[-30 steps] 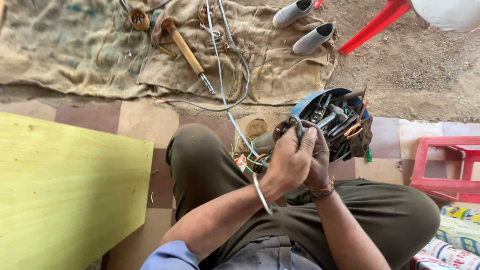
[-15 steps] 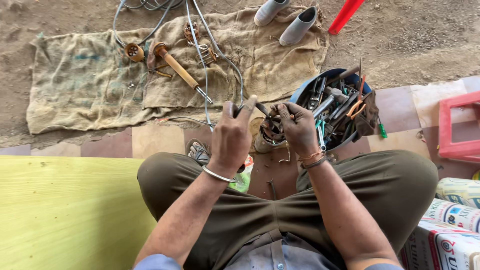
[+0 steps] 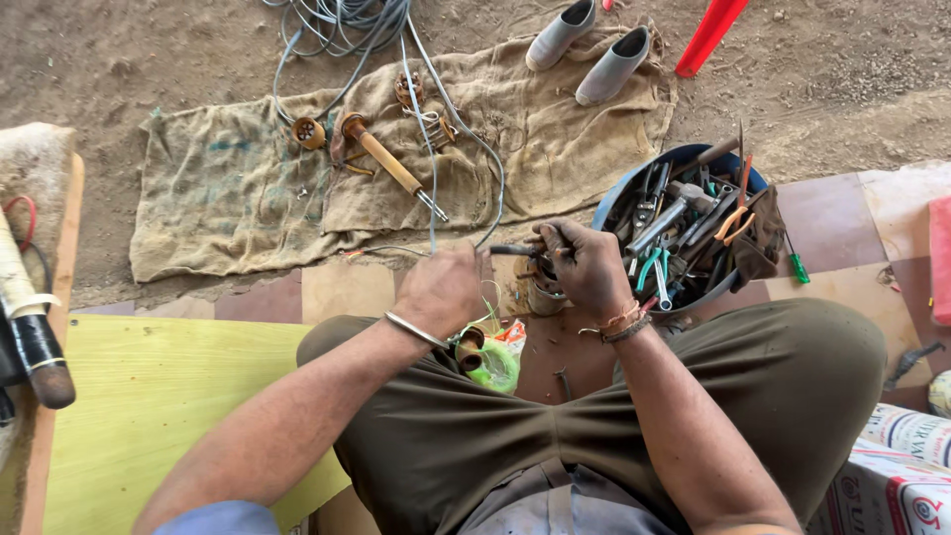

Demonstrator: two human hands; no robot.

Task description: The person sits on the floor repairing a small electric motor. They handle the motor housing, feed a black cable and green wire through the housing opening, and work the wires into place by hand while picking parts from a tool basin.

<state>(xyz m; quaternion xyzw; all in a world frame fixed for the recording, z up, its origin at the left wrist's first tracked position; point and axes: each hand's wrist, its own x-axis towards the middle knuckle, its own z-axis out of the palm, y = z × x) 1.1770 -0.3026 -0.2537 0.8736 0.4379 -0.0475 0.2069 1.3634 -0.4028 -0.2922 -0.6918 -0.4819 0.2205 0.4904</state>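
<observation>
- Two bare hands work above the lap of a seated person in olive trousers; both meet over the tiled floor (image 3: pixel 342 287), just in front of the knees.
- Left hand (image 3: pixel 443 289): closed into a loose fist, knuckles up; a metal bangle sits on the wrist; the fingers curl around one end of a small dark tool (image 3: pixel 515 251), though exactly how they grip it is hidden by the back of the hand.
- Right hand (image 3: pixel 584 266): fingers bent and closed on the other end of the small dark tool; thread bracelets circle the wrist; the hand lies just beside the rim of the blue tub (image 3: pixel 619 193).
- Small dark tool: held roughly level between the two hands, above the floor; a grey cable (image 3: pixel 428 149) runs from the hands up across the burlap sack (image 3: pixel 248 188).
- Blue tub: to the right of the right hand; packed with pliers, a hammer and other hand tools.
- Soldering iron (image 3: pixel 391 166): wooden handle, lies diagonally on the burlap sack, well apart from both hands.
- Green wire bundle (image 3: pixel 495 362): on the floor between the knees, below the left hand.
- Grey shoes (image 3: pixel 589 45): a pair at the upper edge of the sack.
- Yellow board (image 3: pixel 149 416): flat, left of the left leg.
</observation>
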